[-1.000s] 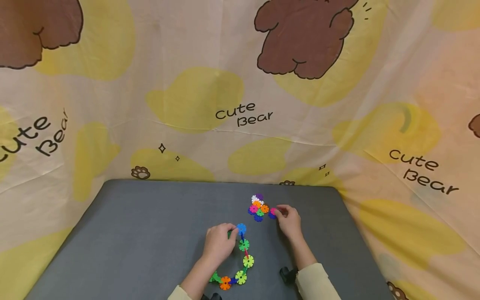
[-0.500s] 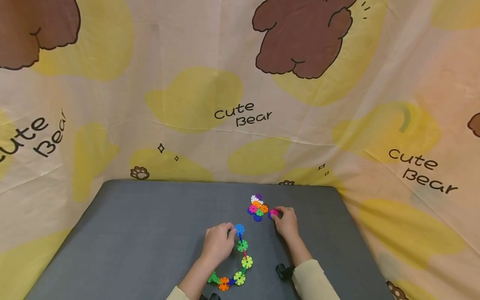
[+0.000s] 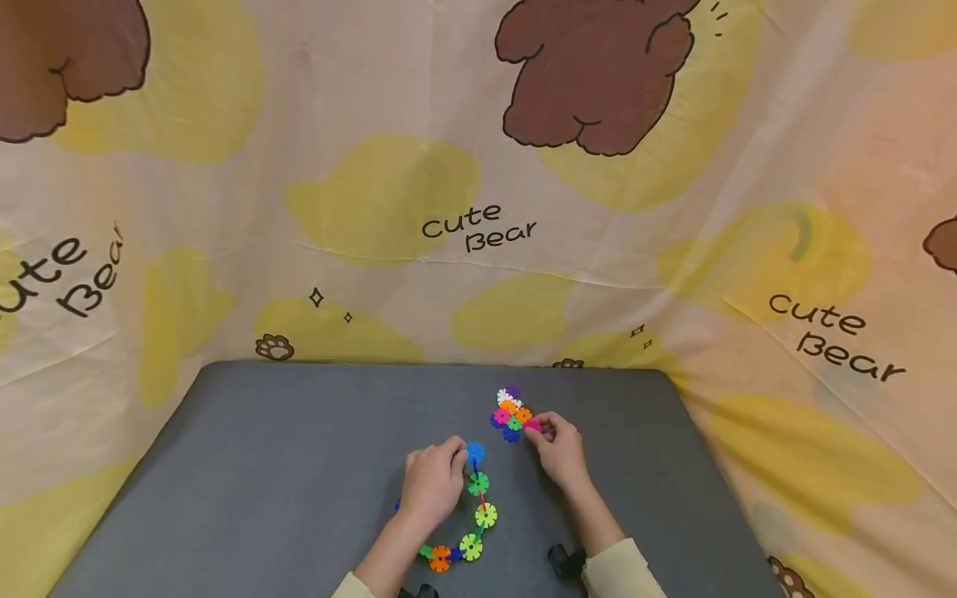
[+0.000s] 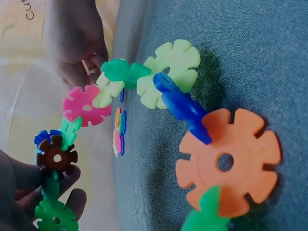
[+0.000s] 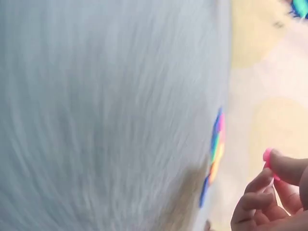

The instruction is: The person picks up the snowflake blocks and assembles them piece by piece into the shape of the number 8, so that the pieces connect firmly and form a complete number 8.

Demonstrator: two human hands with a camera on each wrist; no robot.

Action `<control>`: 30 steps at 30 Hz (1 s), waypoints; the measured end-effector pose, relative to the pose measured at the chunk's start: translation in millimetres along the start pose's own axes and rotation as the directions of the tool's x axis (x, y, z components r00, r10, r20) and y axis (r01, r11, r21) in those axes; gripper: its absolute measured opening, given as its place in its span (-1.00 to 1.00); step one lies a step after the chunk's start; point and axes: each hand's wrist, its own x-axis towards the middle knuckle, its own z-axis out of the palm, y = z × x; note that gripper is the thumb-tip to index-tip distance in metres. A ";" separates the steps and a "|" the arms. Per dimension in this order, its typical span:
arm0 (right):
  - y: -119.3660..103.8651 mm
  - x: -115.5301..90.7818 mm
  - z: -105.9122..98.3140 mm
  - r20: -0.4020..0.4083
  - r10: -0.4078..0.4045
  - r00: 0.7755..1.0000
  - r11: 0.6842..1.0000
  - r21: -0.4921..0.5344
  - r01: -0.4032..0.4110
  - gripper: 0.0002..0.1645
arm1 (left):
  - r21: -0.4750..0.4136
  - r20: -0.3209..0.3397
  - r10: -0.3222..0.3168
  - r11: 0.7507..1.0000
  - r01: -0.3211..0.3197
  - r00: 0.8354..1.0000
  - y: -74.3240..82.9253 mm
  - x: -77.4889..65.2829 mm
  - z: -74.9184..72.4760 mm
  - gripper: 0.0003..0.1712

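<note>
Multicoloured chain of notched, round plastic discs [image 3: 489, 519]: in the head view, it curves over the grey fabric-covered table [image 3: 299, 465]. The left hand [image 3: 434, 480] is at the chain's far end. The flat pile of mixed-colour plastic discs [image 3: 508, 407] lies beyond the chain; the right hand [image 3: 562, 451] is beyond and right of it. Left wrist view: the left thumb and fingers pinch the chain by its brown notched disc [image 4: 48, 159]. Right wrist view: the right thumb and index finger pinch a bright pink plastic disc [image 5: 267, 155], apart from the chain.
</note>
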 end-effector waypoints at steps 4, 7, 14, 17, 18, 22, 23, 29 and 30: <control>-14.8 -23.2 7.2 0.080 -0.008 0.997 0.992 0.128 -0.003 -0.82 | 0.013 -0.008 -0.022 1.000 0.023 1.000 -0.8 0.4 -0.7 -0.88; -23.7 -38.0 11.5 0.152 0.014 0.988 0.976 0.214 -0.047 -0.79 | 0.012 -0.007 -0.032 0.999 0.032 0.999 -0.5 1.1 -1.7 -0.88; -32.6 -48.7 14.0 0.178 -0.023 0.984 0.948 0.317 -0.036 -0.74 | -0.071 0.062 -0.066 0.995 0.071 0.996 2.2 3.9 -6.4 -0.83; -32.1 -48.5 13.3 0.193 -0.081 0.978 0.939 0.343 0.010 -0.78 | -0.035 0.095 -0.053 0.998 0.057 0.994 1.3 5.4 -6.9 -0.80; -31.8 -48.5 13.0 0.202 -0.102 0.974 0.936 0.351 0.025 -0.78 | -0.017 0.105 -0.044 0.999 0.046 0.993 0.9 6.1 -6.9 -0.80; -31.4 -47.2 11.1 0.210 -0.178 0.961 0.926 0.365 0.092 -0.80 | 0.052 0.130 -0.011 0.999 0.004 0.991 -1.1 9.4 -6.7 -0.78; -31.1 -46.7 10.8 0.202 -0.195 0.960 0.925 0.363 0.112 -0.80 | 0.061 0.132 -0.008 0.998 0.000 0.991 -1.6 10.0 -6.5 -0.78; -29.0 -44.6 8.3 0.127 -0.364 0.923 0.885 0.355 0.301 -0.84 | 0.064 0.112 0.013 0.998 -0.020 0.994 -2.7 10.4 -8.2 -0.84; -28.4 -44.2 8.1 0.114 -0.394 0.912 0.874 0.354 0.334 -0.85 | 0.060 0.112 0.018 0.998 -0.024 0.994 -2.4 10.4 -9.3 -0.84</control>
